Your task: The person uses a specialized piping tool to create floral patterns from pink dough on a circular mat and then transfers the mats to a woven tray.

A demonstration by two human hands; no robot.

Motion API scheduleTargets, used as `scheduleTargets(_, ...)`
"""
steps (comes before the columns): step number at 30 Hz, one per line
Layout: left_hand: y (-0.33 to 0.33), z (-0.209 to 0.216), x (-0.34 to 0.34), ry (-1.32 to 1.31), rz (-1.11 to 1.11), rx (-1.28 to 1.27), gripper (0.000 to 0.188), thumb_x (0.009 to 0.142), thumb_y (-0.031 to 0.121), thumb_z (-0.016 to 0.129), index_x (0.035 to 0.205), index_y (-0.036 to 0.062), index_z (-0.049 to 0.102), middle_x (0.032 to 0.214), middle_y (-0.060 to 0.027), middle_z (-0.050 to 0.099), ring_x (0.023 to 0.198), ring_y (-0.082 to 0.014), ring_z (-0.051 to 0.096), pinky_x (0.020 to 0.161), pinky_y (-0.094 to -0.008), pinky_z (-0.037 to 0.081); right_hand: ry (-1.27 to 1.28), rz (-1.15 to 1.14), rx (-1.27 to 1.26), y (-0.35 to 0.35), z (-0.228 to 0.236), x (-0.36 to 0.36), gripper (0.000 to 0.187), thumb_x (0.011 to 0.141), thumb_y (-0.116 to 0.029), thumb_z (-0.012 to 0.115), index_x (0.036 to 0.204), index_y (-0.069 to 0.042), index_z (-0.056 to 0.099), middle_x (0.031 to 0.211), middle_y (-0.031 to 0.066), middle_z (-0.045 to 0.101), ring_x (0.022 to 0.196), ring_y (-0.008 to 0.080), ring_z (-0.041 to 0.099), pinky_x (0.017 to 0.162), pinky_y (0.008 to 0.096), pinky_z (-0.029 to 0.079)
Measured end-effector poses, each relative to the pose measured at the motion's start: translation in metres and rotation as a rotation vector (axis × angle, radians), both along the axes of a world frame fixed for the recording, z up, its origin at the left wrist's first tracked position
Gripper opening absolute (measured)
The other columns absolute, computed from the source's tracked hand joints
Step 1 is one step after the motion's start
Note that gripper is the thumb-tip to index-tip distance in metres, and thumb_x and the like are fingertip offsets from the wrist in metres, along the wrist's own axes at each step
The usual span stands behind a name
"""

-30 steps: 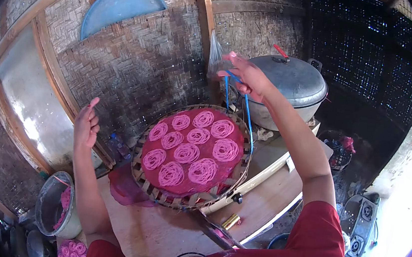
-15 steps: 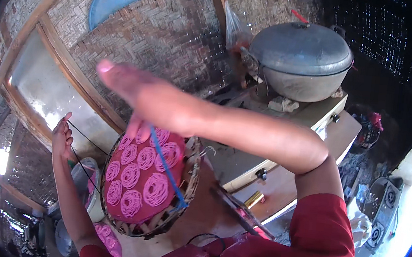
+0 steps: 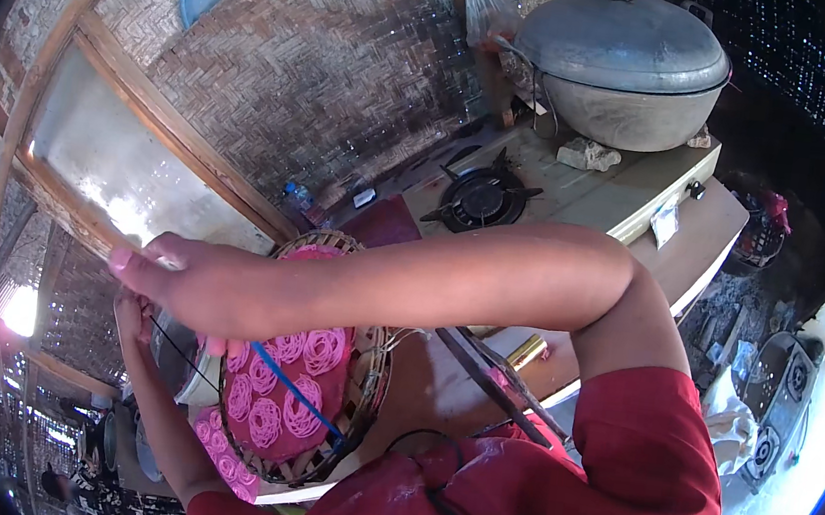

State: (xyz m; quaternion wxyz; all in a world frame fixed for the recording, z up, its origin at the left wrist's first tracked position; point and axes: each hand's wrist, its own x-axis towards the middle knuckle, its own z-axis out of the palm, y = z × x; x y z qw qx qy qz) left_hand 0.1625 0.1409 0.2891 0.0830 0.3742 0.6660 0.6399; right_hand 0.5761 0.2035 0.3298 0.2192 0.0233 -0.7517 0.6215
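A round woven bamboo tray (image 3: 370, 394) tilts toward me, lined with a red sheet (image 3: 318, 416). On the sheet lie several pink noodle nests (image 3: 302, 405). My right hand (image 3: 214, 282) reaches across the tray, its fingers closed on a blue strap (image 3: 298, 393) that runs to the tray's near rim. Just beyond it, partly covered, my left hand (image 3: 133, 319) is closed on a thin black cord (image 3: 183, 355) leading to the tray's left side. My right forearm hides the tray's upper part.
Right of the tray is a stove (image 3: 579, 200) with a black burner (image 3: 484, 201) and a large lidded metal pot (image 3: 623, 69). More pink nests (image 3: 228, 459) lie under the tray's left edge. A woven bamboo wall (image 3: 321, 77) stands behind.
My right hand has moved left and down, close to my left hand, drawing the blue strap along. The view has shifted, and the stove's burner now shows above my forearm.
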Motion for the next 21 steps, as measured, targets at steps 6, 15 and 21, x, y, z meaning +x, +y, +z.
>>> scheduleTargets(6, -0.053, -0.016, -0.032, -0.143, -0.088, 0.042, 0.033, 0.098, 0.022, 0.042, 0.125, 0.007, 0.053, 0.062, 0.0095, 0.031, 0.047, -0.0003, 0.028, 0.036, -0.017, 0.02, 0.125, -0.047, 0.054, 0.026, -0.03, 0.016, 0.081, 0.093, -0.062, 0.024, 0.143, 0.001, 0.02, 0.134, 0.0212, 0.041, 0.063, 0.0201, 0.06, 0.06, 0.0294, 0.052)
scheduleTargets(15, -0.085, -0.044, -0.004, -0.22, -0.028, 0.058, 0.024, 0.095, 0.022, 0.048, 0.111, 0.0087, 0.06, 0.062, 0.0088, 0.032, 0.046, -0.0017, 0.028, 0.038, -0.0183, 0.022, -0.098, -0.353, -0.314, 0.105, -0.099, 0.007, 0.087, 0.083, -0.077, 0.029, 0.142, -0.012, 0.031, 0.13, 0.0248, 0.044, 0.057, 0.013, 0.055, 0.059, 0.0277, 0.048)
scheduleTargets(21, -0.105, -0.071, -0.006, -0.285, -0.008, 0.047, 0.025, 0.093, 0.023, 0.05, 0.111, 0.008, 0.06, 0.059, 0.0089, 0.029, 0.044, -0.0028, 0.026, 0.038, -0.0197, 0.018, -0.14, -0.376, -0.346, 0.124, -0.137, 0.001, 0.087, 0.083, -0.076, 0.029, 0.142, -0.013, 0.029, 0.127, 0.0241, 0.047, 0.055, 0.0132, 0.054, 0.055, 0.0264, 0.045)
